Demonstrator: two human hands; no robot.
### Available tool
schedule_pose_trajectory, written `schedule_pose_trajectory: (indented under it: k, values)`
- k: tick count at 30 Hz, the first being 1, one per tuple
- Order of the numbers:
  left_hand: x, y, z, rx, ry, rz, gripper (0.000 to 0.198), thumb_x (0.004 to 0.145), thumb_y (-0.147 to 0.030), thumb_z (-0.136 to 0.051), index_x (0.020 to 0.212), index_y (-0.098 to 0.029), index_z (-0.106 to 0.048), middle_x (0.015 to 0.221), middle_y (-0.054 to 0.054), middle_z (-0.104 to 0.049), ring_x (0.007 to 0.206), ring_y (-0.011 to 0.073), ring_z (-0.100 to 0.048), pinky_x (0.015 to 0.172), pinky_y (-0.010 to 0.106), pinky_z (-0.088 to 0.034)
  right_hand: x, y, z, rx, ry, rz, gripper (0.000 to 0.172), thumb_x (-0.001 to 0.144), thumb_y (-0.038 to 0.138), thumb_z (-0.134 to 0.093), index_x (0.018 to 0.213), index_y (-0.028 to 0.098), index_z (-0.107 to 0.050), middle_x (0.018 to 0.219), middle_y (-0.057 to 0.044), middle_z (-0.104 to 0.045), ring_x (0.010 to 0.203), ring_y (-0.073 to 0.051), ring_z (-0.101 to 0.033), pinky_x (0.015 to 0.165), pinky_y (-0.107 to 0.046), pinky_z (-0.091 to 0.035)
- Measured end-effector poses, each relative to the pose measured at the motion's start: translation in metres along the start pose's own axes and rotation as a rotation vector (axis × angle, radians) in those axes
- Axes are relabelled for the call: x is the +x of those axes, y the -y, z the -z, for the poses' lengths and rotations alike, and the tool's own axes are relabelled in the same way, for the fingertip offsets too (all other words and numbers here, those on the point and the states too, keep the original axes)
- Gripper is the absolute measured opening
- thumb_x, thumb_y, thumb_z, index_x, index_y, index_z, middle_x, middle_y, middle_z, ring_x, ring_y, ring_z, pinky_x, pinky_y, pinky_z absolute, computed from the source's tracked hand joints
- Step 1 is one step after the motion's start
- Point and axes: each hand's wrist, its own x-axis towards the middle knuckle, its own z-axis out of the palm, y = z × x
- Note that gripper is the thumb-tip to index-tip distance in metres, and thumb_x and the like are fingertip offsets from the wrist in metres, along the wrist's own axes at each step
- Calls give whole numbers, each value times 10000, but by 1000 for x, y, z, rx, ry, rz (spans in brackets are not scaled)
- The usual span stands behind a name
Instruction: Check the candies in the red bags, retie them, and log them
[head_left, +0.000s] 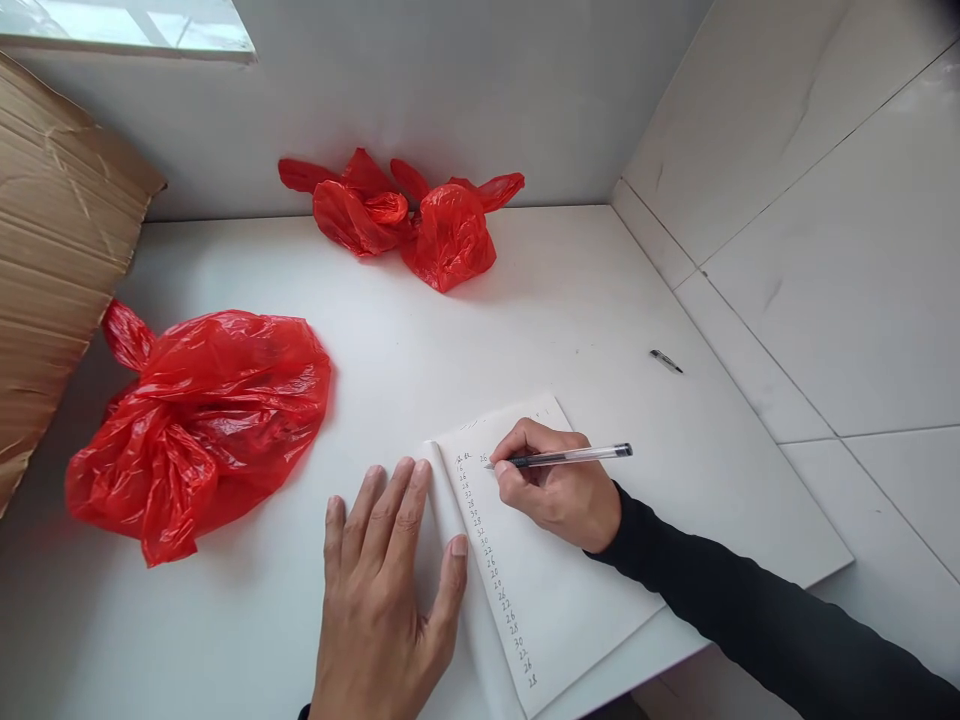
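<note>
My right hand (559, 485) pinches a clear-barrelled pen (577, 455), its tip close to a written "26" at the top of a second column. Under it lies a white paper pad (570, 590) with a long handwritten column of two-digit numbers down its left side. My left hand (386, 590) rests flat with fingers spread, beside the pad's left edge, thumb over the folded-back part. A small black pen cap (666, 361) lies apart on the white table (525, 340), to the upper right of the pad.
A large knotted red plastic bag (225, 420) sits on the left. Two smaller red bags, one on the left (360, 215) and one on the right (452, 238), stand against the back wall. Brown cardboard (60, 250) leans in at far left. Tiled wall (825, 250) borders the right side.
</note>
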Motion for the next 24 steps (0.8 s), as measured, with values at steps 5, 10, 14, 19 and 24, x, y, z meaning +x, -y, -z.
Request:
schedule_pose_trajectory:
  k: [5,10,14,19,24]
  values:
    - [3,-1,-3,-11,-6,3,657,946,-325,-513,1562,-217,-311,1553,89,-458,1495,315,-298,1241,575,-158,-1,-1,-1,-11,3,-4,80,812,156,-617,834,232,-630,674,51,-607,545,-98,-494,524,-223,-437]
    - [1,-2,-2,-15,-8,7,651,943,-329,-518,1553,-199,-330,1547,99,-463,1490,322,-305,1240,576,-157,0,0,-1,-10,0,-8,103,811,141,-615,847,234,-641,699,56,-620,560,-90,-502,542,-213,-448]
    - [0,-1,-2,-15,-15,4,643,948,-335,-512,1552,-207,-333,1542,95,-471,1487,320,-311,1237,574,-163,1,-1,-2,-18,-6,4,100,816,145,-614,851,235,-642,704,56,-625,563,-91,-511,546,-214,-454]
    - [1,-1,-2,-15,-21,4,651,949,-341,-510,1560,-231,-313,1544,85,-470,1485,317,-317,1233,577,-174,1,-2,-2,-34,-11,15,101,811,146,-617,851,236,-643,710,51,-630,570,-96,-521,550,-220,-460]
    - [0,-2,-2,-19,-15,11,660,948,-338,-511,1567,-254,-297,1548,75,-465,1488,317,-312,1235,576,-166,0,-2,-3,-41,-12,22,109,805,145,-616,850,239,-645,709,53,-631,562,-94,-519,546,-220,-460]
